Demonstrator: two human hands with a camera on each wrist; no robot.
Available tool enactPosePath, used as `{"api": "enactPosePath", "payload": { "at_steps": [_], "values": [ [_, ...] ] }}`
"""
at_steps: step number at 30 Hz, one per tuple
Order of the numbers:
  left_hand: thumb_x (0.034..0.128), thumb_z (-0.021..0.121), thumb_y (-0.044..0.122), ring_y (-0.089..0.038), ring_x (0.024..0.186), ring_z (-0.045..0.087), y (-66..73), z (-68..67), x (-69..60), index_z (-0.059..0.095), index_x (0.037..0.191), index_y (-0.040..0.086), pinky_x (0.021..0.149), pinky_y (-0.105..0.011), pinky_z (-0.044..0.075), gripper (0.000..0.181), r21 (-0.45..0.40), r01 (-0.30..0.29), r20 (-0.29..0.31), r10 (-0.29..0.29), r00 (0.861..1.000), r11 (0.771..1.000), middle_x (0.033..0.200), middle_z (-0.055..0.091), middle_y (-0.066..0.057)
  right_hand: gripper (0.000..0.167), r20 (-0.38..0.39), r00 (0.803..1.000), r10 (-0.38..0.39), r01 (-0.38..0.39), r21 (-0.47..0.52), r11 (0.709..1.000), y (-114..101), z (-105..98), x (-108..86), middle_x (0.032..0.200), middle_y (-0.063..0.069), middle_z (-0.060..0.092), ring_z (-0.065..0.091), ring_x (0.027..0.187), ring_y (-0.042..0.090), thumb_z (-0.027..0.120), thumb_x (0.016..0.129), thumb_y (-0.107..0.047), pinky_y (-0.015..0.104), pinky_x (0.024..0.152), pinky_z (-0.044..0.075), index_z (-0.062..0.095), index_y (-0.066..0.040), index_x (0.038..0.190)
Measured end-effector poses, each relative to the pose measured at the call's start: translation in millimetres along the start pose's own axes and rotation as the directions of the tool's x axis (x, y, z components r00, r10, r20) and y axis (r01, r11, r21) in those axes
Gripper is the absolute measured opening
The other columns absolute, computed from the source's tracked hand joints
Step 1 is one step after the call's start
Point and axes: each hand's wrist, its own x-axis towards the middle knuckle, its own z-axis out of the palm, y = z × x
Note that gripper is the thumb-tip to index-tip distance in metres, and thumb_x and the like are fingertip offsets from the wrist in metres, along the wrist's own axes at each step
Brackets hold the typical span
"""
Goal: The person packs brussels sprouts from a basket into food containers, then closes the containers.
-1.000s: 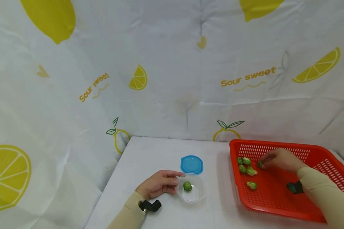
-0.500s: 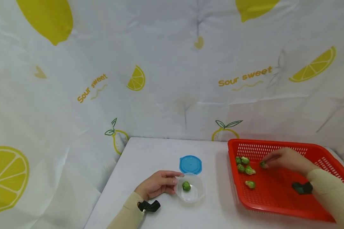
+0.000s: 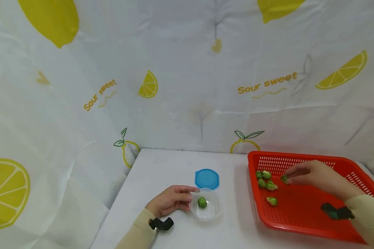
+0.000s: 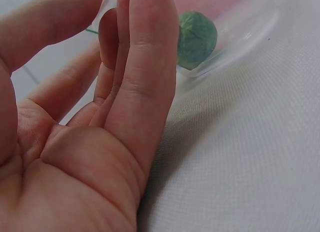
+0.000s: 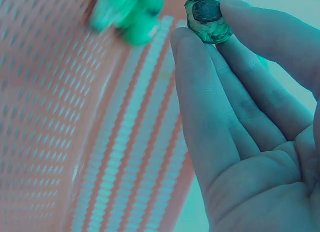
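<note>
My right hand [image 3: 318, 176] pinches a Brussels sprout [image 5: 209, 18] between thumb and fingertips, over the red basket [image 3: 302, 228]. The sprout's dark cut end shows in the right wrist view. On the table, my left hand [image 3: 171, 200] holds the left side of a small clear plastic container [image 3: 213, 211], its fingers at the rim. Inside that container lies one Brussels sprout [image 3: 202, 202], partly hidden by my fingers [image 4: 150, 67] in the left wrist view. Several more Brussels sprouts [image 3: 271, 185] rest along the basket's left side, and a single sprout [image 3: 272, 201] lies nearer the front.
A blue lid [image 3: 207, 178] lies flat on the white table [image 3: 168, 166], just behind the clear container. The basket's slotted walls rise on the right. A lemon-printed white cloth [image 3: 180, 86] hangs behind the table and at its left.
My right hand has lifted the sprout slightly from the basket floor and its forearm has swung a little to the right. The left hand stays at the container.
</note>
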Motion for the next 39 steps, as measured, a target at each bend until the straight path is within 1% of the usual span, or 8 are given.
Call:
{"api": "enactPosePath", "payload": {
  "at_steps": [7, 11, 14, 19, 24, 30, 33, 39],
  "values": [
    [0.1036, 0.072, 0.015, -0.008, 0.081, 0.069, -0.9, 0.1, 0.1, 0.062, 0.151, 0.005, 0.083, -0.025, 0.066, 0.049, -0.007, -0.003, -0.006, 0.003, 1.000, 1.000, 0.093, 0.072, 0.002, 0.039, -0.031, 0.998, -0.059, 0.058, -0.019, 0.998, -34, 12, -7.1, 0.123, 0.003, 0.079, 0.070, 0.109, 0.021, 0.084, 0.095, -0.037, 0.039, 0.085, 0.065, 0.080, -0.016, 0.127],
    [0.1039, 0.071, 0.014, -0.008, 0.081, 0.070, -1.9, 0.0, -0.5, 0.062, 0.152, 0.004, 0.083, -0.025, 0.066, 0.049, -0.011, -0.003, -0.007, 0.003, 1.000, 1.000, 0.093, 0.072, 0.003, 0.036, -0.029, 0.994, -0.102, 0.102, -0.025, 0.994, -53, 20, -10.7, 0.120, -0.001, 0.079, 0.070, 0.107, 0.019, 0.085, 0.094, -0.038, 0.031, 0.082, 0.062, 0.081, -0.021, 0.125],
    [0.1039, 0.071, 0.014, -0.008, 0.080, 0.070, -2.6, -0.5, -1.1, 0.061, 0.152, 0.004, 0.083, -0.026, 0.066, 0.050, -0.013, -0.002, -0.005, 0.002, 1.000, 1.000, 0.093, 0.072, 0.003, 0.035, -0.018, 0.992, -0.124, 0.124, 0.005, 0.992, -69, 26, -12.9, 0.115, -0.004, 0.080, 0.072, 0.101, 0.016, 0.086, 0.093, -0.037, 0.026, 0.081, 0.061, 0.081, -0.022, 0.124],
    [0.1041, 0.070, 0.013, -0.008, 0.081, 0.069, -2.9, -1.7, -0.8, 0.061, 0.152, 0.003, 0.083, -0.026, 0.066, 0.050, -0.009, -0.006, -0.005, 0.006, 1.000, 1.000, 0.093, 0.071, 0.002, 0.031, 0.022, 0.986, -0.166, 0.162, 0.118, 0.980, -95, 41, -11.0, 0.111, -0.002, 0.081, 0.074, 0.095, 0.017, 0.085, 0.094, -0.028, 0.027, 0.079, 0.064, 0.081, -0.017, 0.123],
    [0.1050, 0.068, 0.011, -0.008, 0.083, 0.069, -1.6, -0.9, 1.0, 0.060, 0.153, 0.002, 0.083, -0.026, 0.066, 0.049, -0.003, -0.005, -0.005, 0.005, 1.000, 1.000, 0.093, 0.072, 0.001, 0.026, 0.051, 0.978, -0.203, 0.190, 0.191, 0.963, -121, 61, -5.6, 0.110, 0.001, 0.081, 0.076, 0.099, 0.018, 0.085, 0.095, -0.023, 0.029, 0.083, 0.067, 0.082, -0.014, 0.119],
    [0.1049, 0.068, 0.012, -0.009, 0.083, 0.069, -0.3, -0.4, 2.2, 0.060, 0.152, 0.003, 0.083, -0.026, 0.066, 0.049, 0.004, 0.012, -0.016, -0.012, 1.000, 1.000, 0.094, 0.072, 0.000, 0.023, 0.073, 0.957, -0.282, 0.259, 0.226, 0.939, -149, 91, 2.6, 0.105, 0.000, 0.082, 0.078, 0.096, 0.016, 0.085, 0.095, -0.023, 0.028, 0.084, 0.066, 0.082, -0.014, 0.116],
    [0.1047, 0.069, 0.013, -0.010, 0.083, 0.070, 0.8, 0.0, 2.8, 0.061, 0.152, 0.004, 0.083, -0.027, 0.066, 0.049, 0.006, 0.013, -0.019, -0.013, 1.000, 1.000, 0.094, 0.072, 0.000, 0.024, 0.083, 0.946, -0.313, 0.285, 0.246, 0.927, -161, 107, 7.0, 0.105, 0.000, 0.082, 0.077, 0.096, 0.015, 0.085, 0.095, -0.022, 0.031, 0.085, 0.067, 0.082, -0.013, 0.117],
    [0.1035, 0.070, 0.012, -0.009, 0.082, 0.071, 0.6, 0.3, 1.1, 0.061, 0.152, 0.003, 0.084, -0.027, 0.066, 0.050, -0.010, 0.004, -0.015, -0.004, 1.000, 1.000, 0.094, 0.071, 0.001, 0.021, 0.094, 0.932, -0.350, 0.319, 0.246, 0.915, -176, 141, 19.0, 0.103, -0.002, 0.082, 0.076, 0.093, 0.015, 0.086, 0.094, -0.021, 0.027, 0.082, 0.066, 0.083, -0.013, 0.113]
  ]
}}
